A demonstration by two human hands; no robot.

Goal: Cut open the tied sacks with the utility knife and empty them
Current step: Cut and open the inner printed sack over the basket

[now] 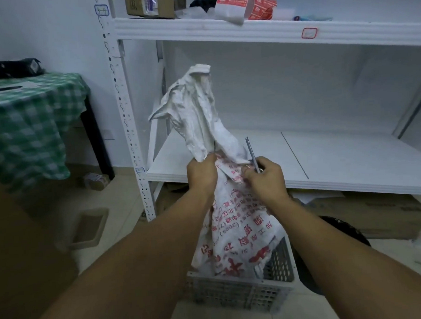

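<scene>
The sack [234, 207] stands in the crate [240, 292] at 6 o'clock, with the shelf rack [271, 31] behind it at 12. The left hand [201, 174] and right hand [266, 176] sit on the sack's neck, the utility knife [252, 154] in the right. A covered table [27, 120] stands at 9 o'clock.

Storeroom — white slotted shelving [246, 28]

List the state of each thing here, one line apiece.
Sack: upright in the crate, neck gathered, top flopping loose.
Knife: blade out, pointing up, beside the sack's neck.
Left hand: shut on the neck.
Right hand: shut on the knife.
Crate: on the floor, holding the sack.
</scene>
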